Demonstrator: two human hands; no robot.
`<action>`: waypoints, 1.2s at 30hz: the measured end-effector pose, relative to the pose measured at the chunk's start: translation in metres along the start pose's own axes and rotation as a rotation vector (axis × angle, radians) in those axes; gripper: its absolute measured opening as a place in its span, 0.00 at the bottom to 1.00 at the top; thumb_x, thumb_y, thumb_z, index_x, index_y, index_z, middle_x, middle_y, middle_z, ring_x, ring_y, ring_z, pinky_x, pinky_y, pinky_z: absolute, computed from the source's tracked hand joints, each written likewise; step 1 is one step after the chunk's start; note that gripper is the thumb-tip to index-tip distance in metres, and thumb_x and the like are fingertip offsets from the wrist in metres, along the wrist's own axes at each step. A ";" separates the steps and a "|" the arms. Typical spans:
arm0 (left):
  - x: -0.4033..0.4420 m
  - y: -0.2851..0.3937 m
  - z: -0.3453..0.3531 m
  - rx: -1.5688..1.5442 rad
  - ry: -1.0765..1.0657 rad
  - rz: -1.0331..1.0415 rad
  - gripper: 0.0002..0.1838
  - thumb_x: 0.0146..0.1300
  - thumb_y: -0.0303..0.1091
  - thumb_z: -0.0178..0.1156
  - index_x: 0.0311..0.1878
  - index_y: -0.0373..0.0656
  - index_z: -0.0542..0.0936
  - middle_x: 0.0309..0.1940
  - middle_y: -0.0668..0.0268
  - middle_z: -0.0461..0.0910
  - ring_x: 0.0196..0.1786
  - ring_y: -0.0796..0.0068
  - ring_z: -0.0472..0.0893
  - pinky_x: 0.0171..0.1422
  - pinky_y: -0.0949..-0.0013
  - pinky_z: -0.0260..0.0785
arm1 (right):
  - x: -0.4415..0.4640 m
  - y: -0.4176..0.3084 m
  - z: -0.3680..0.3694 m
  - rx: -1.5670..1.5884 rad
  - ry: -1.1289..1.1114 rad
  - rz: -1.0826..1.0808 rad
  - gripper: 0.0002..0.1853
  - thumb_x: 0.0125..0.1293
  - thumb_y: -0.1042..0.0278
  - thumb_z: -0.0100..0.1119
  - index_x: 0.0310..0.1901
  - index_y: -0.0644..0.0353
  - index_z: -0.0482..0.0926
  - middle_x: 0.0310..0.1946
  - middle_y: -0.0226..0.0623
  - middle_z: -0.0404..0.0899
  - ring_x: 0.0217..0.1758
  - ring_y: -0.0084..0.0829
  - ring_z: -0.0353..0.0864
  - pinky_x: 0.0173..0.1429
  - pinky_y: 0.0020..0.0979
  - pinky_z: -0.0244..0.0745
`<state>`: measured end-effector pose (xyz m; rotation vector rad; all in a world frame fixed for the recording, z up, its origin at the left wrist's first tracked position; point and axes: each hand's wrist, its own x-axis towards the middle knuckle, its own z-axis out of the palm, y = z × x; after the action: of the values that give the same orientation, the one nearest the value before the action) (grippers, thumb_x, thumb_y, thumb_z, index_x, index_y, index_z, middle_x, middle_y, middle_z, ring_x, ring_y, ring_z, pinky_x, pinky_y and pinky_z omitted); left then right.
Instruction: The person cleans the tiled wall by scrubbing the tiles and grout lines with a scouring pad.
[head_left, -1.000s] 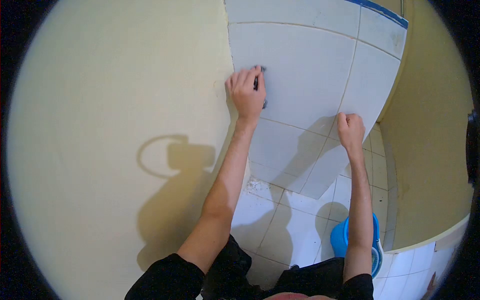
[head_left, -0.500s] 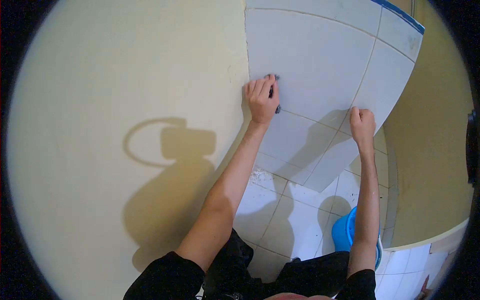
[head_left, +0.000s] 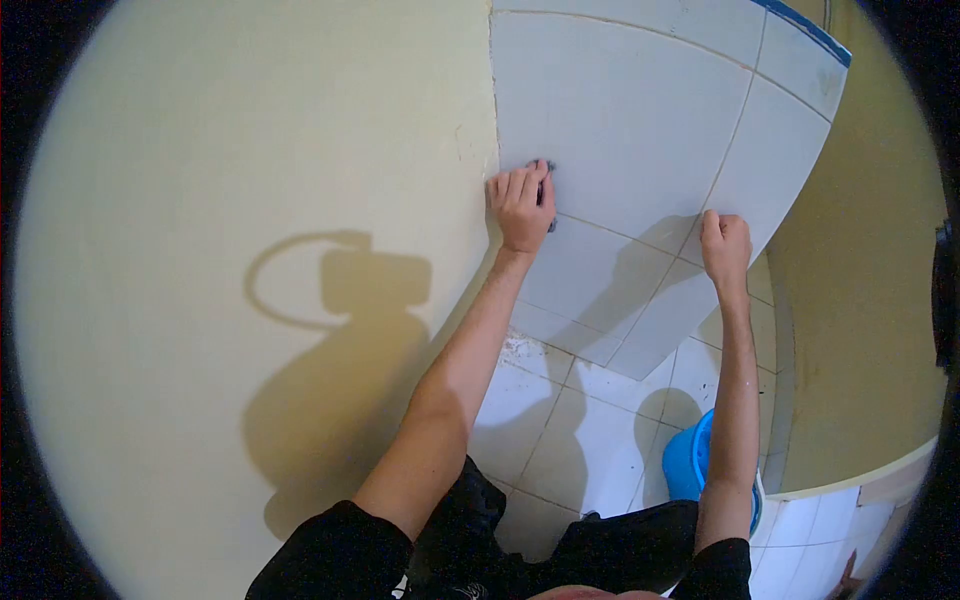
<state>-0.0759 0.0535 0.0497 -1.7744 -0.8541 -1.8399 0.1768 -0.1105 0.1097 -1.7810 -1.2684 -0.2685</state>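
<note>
My left hand [head_left: 521, 208] is closed round a small dark brush-like object [head_left: 543, 190], mostly covered by my fingers. Its ends show above and below the hand, against the white tiled wall [head_left: 620, 120], close to the corner with the cream wall [head_left: 250, 130]. My right hand [head_left: 725, 243] is a closed fist by the lower right part of the same tiled wall; whatever it may hold is hidden inside the fingers.
A blue bucket [head_left: 684, 461] stands on the white tiled floor [head_left: 545, 440], partly behind my right forearm. Pale debris [head_left: 522, 350] lies at the foot of the tiled wall. A curved yellowish wall [head_left: 865, 300] rises at the right.
The view has shifted, so the tiled wall and both hands appear further right. My left hand has slid slightly down the tiles with the dark object; my right fist looks the same.
</note>
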 end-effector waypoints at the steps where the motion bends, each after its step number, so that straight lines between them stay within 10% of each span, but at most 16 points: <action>1: 0.013 0.004 0.000 -0.008 0.026 -0.020 0.11 0.57 0.27 0.69 0.44 0.47 0.84 0.37 0.69 0.82 0.39 0.66 0.76 0.48 0.60 0.65 | 0.000 -0.001 -0.001 -0.009 -0.009 0.009 0.28 0.65 0.52 0.50 0.18 0.72 0.71 0.14 0.56 0.68 0.18 0.51 0.70 0.28 0.49 0.63; 36: -0.027 0.013 0.016 -0.012 -0.019 0.054 0.12 0.58 0.29 0.68 0.46 0.49 0.81 0.42 0.68 0.80 0.44 0.62 0.74 0.52 0.57 0.63 | 0.002 0.007 0.004 -0.041 0.047 -0.035 0.28 0.64 0.51 0.50 0.19 0.73 0.74 0.18 0.58 0.72 0.22 0.56 0.74 0.31 0.51 0.66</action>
<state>-0.0539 0.0526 0.0240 -1.8078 -0.7961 -1.8001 0.1827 -0.1063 0.1047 -1.7778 -1.2700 -0.3566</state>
